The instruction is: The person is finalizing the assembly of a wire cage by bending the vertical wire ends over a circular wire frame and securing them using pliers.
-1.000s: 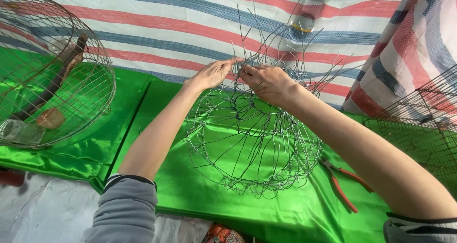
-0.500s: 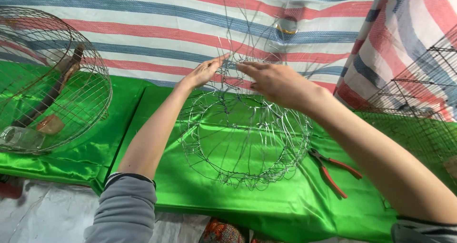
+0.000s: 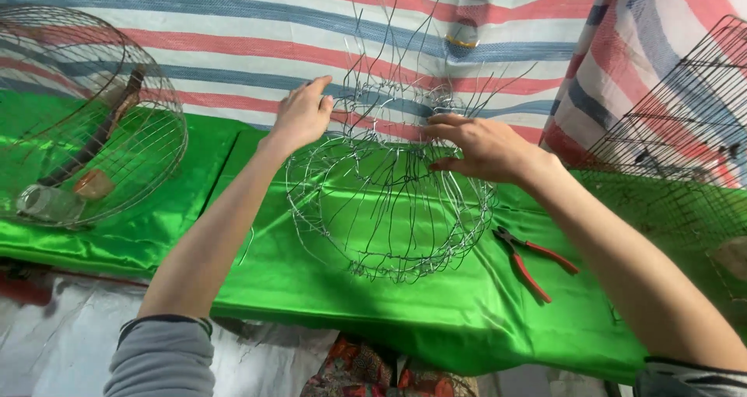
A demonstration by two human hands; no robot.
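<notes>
Thin silver wire, bent into a round, half-made wire basket (image 3: 385,202), sitting on the shiny green cloth (image 3: 327,288) in the middle of the table. Loose wire ends poking up from the top of it, in front of the striped sheet (image 3: 233,47) of red, white and blue. Left hand (image 3: 302,117) on the far left rim, fingers curled on the wires there. Right hand (image 3: 482,146) on the upper right side, fingers bent and pinching some wires near the top. Both arms bare up to grey sleeves. Just right of the basket, red-handled pliers (image 3: 533,261) lying flat on the cloth, touched by nobody. Far left, a finished round wire cage (image 3: 85,117) lying on its side, with a stick and small cups inside. Far right, a flat-sided dark wire cage (image 3: 685,124).
</notes>
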